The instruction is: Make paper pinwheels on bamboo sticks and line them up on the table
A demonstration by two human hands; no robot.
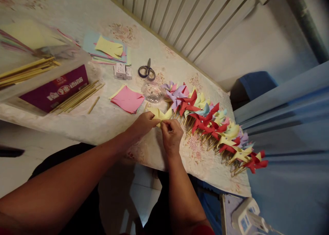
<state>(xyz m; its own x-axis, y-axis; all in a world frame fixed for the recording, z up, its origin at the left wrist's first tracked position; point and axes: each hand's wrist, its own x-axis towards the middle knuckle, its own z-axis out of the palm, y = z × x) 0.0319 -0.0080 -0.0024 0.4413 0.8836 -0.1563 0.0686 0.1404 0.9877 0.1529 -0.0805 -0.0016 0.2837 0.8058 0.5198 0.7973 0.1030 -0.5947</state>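
Both hands meet near the table's front edge on a yellow paper pinwheel. My left hand pinches its left side. My right hand has its fingers closed at the pinwheel's middle; what lies under those fingers is hidden. To the right lies a long row of finished pinwheels in red, yellow, purple and light blue, their wooden sticks pointing toward the table edge. A stack of pink paper squares lies just left of my hands. A small clear dish of pins sits behind the pinwheel.
Scissors and small white boxes lie farther back. Loose coloured paper sheets sit behind them. Wooden sticks lean by a purple box at left. A radiator runs along the wall. A power strip sits lower right.
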